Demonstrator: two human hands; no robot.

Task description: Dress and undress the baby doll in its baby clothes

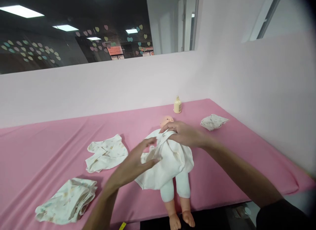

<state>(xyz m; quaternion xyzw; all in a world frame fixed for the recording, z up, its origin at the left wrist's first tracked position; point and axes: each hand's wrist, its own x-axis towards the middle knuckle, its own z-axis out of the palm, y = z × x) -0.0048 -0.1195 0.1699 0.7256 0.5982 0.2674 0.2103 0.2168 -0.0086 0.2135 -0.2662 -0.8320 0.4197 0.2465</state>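
We see a doll [172, 164] lying on its back in the middle of the frame, on a pink counter [49, 144]. Its head points to the wall and its bare feet hang over the near edge at the bottom. The doll wears a white top [170, 165] and white pants [176, 187].

Our right hand [184, 133] rests on the doll's chest, just under its chin. Its fingers [169, 127] are bent and pinch the top near the neck. Our left hand [134, 164] is on the left side of the doll. It looks blurry. Its fingers [148, 144] are spread and loosely curled, touching a fold of the top, but we cannot tell if they grip it.

To the left of the doll lies a cloth [106, 152] with small prints. A folded cloth [66, 200] sits in the lower left. A small bundle [213, 121] lies right of the doll's head. A bottle [177, 104] stands by the wall, just behind the head.
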